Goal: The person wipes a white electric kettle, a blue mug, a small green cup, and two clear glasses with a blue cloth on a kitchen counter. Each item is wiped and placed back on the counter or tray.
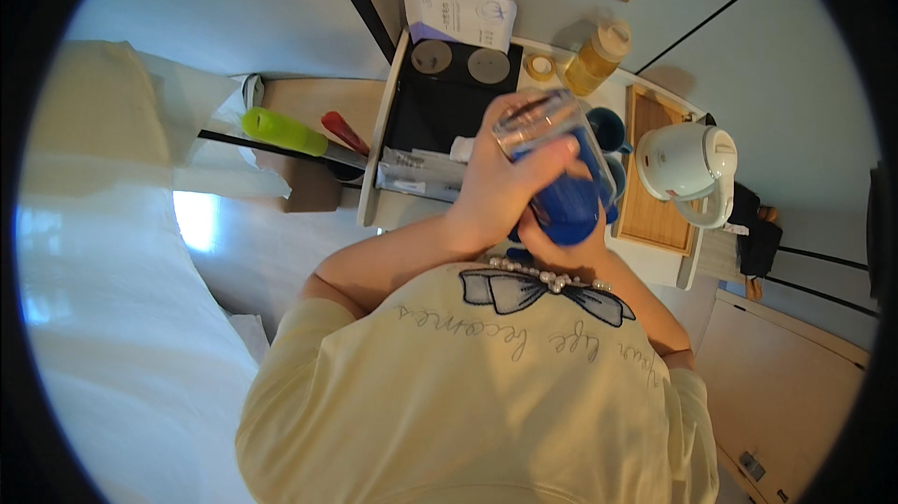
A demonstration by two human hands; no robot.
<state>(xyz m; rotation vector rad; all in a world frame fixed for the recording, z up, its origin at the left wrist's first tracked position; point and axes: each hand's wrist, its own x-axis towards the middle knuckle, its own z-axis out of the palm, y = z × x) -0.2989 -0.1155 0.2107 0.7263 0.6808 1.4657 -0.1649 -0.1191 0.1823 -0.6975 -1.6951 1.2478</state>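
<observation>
In front of my chest I hold a clear, see-through container with a deep blue body (570,206). Its transparent end (537,121) tilts up and away from me; blur hides exactly what it is. My left hand (494,174) wraps it from the left, with the thumb lying across the blue part. Underneath, my right hand (565,246) supports the lower end, mostly hidden behind it. Two dark teal mugs stand just beyond, the farther mug (606,128) partly covered by the container. A small white tube or cap (461,149) shows beside my left hand.
A white-edged cabinet top (659,262) carries a black tray (438,107), wrapped packets (421,177), a bottle of amber liquid (598,58) and a tape roll (540,67). A white electric kettle (684,163) stands over a wooden tray (649,223). A green-handled tool (284,132) juts out left, near white bedding (133,335).
</observation>
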